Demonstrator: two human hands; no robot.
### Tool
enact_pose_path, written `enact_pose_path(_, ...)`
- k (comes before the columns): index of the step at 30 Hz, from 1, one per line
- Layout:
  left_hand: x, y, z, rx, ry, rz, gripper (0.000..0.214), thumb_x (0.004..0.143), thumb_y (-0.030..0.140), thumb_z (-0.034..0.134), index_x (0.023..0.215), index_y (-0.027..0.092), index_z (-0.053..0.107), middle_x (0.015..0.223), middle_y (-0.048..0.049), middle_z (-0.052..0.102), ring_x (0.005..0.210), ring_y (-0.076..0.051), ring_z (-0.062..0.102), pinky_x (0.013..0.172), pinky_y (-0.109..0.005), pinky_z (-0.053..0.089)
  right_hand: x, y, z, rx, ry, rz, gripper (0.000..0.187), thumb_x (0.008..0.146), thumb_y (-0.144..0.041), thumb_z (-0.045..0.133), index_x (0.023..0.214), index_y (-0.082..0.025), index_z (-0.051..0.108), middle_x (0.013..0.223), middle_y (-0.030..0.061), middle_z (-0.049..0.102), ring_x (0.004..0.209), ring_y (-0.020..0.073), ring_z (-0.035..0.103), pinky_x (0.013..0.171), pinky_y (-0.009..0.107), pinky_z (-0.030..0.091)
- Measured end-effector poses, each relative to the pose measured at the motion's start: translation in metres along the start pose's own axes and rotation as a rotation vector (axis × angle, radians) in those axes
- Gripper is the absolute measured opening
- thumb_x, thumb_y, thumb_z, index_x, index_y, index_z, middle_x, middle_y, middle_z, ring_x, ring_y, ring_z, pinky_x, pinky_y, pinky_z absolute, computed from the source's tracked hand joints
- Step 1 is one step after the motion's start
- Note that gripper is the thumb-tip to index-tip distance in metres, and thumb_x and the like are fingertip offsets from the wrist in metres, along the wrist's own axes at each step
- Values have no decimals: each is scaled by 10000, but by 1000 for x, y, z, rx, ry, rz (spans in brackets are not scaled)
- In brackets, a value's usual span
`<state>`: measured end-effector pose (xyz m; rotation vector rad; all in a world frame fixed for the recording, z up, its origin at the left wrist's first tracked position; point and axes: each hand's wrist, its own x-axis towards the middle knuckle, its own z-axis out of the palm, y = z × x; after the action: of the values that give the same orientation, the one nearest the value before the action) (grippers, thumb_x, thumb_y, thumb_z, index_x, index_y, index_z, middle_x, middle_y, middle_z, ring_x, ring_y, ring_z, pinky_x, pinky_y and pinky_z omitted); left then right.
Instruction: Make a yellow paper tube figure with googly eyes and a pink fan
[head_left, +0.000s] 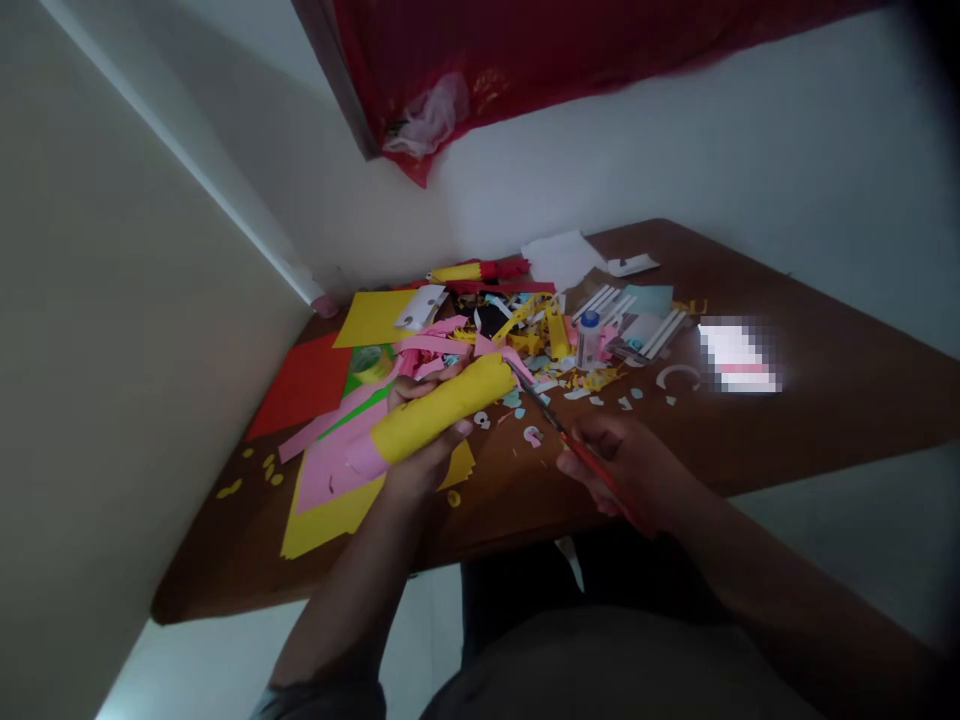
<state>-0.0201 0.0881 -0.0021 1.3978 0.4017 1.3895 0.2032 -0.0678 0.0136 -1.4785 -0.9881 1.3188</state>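
Observation:
My left hand [420,465] is wrapped round a paper tube [442,408], yellow over most of its length and pink at its lower left end. The tube slants up to the right above the table. In my right hand [615,460] is a pair of scissors [592,462] with red handles. Their blades point up and left and meet the tube's scalloped upper right rim. Whether the blades are parted is hard to make out. Pink paper [319,485] and yellow paper [315,535] lie beneath the left hand.
Colored scraps [525,325] cover the middle of the brown table [810,420]. A glue bottle [589,340] with a blue cap stands among them. A tape roll [369,365] and a red sheet [300,385] lie left. A blurred bright rectangle [739,355] lies right. Walls border the table.

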Motion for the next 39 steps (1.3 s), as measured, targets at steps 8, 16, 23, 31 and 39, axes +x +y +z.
enact_pose_path(8,-6,-3,3,-181,-56,-387,846,643,705,1098,1335,354,762,1378,-93,855,1384,-402,788,1219,-657,632,7,6,13,-66,93,-161,503,783,-646,968,825,-233,686,755,-20,646,676,153,550,617,282,455)
enact_pose_path(16,-5,-13,0,-194,113,-411,620,778,611,1047,1251,307,786,1238,-64,885,1279,-348,836,1108,-534,717,17,24,17,-51,51,-226,458,834,-571,970,873,-231,666,837,-15,672,763,165,578,707,289,482)
enact_pose_path(23,-9,-7,2,-205,102,-391,691,686,573,1096,1259,344,782,1186,-36,871,1258,-349,844,1029,-516,754,12,16,14,-36,23,-228,522,781,-591,997,845,-238,618,770,-51,557,698,136,473,642,270,416)
enact_pose_path(31,-10,-3,0,-195,84,-405,739,677,618,1101,1281,353,769,1232,-53,870,1332,-371,813,1009,-527,768,10,15,15,-189,80,-266,588,775,-680,961,736,-236,577,681,-38,534,662,140,427,611,282,346)
enact_pose_path(39,-10,-4,1,-194,97,-410,745,701,624,1086,1303,341,751,1311,-72,860,1366,-379,800,1051,-534,754,9,18,19,-175,81,-224,545,805,-670,944,766,-230,625,704,-33,564,680,145,445,628,289,362)
